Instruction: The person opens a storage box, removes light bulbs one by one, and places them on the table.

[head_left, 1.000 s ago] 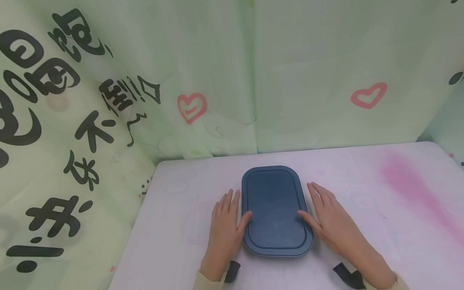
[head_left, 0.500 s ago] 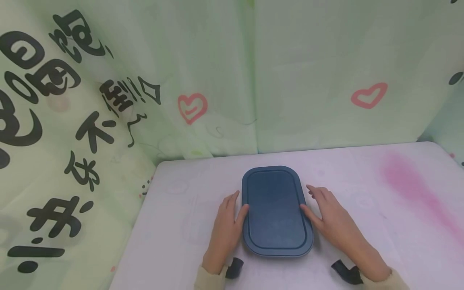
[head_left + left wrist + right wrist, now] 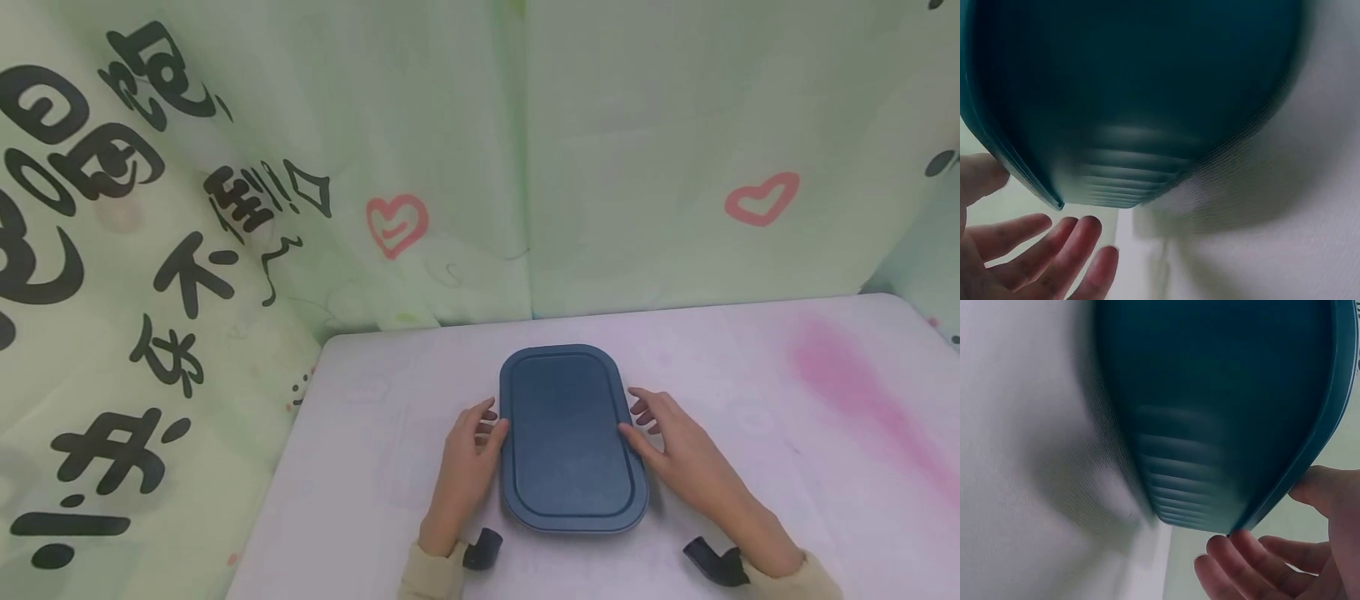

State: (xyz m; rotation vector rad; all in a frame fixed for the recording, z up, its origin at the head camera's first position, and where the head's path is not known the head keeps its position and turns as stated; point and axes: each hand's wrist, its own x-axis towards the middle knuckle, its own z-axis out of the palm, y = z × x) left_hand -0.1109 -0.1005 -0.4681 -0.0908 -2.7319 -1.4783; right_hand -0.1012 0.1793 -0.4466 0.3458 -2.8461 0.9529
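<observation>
Both hands: my left hand [image 3: 463, 467] and right hand [image 3: 690, 457] are kinda loosely bent, not wrapped round anything, thumbs against the blue box [image 3: 573, 437], probably steadying it; fingers curl more than a second ago.
Box: on the table [image 3: 382, 417] between them, hasn't budged.
Curtain [image 3: 615, 150]: hanging behind.

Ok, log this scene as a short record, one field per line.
Object: dark blue, rounded-rectangular box, seemingly plastic
Cover: matching dark blue lid, in place, with a raised line inside its edge
Sides: horizontal ribs on the wall
Left hand: beside the box, thumb at the lid's left edge
Right hand: opposite side, thumb at the lid's right edge
Surface: pale pinkish-white table with a pink smear on the right
Backdrop: pale green curtain with pink hearts and black characters
</observation>
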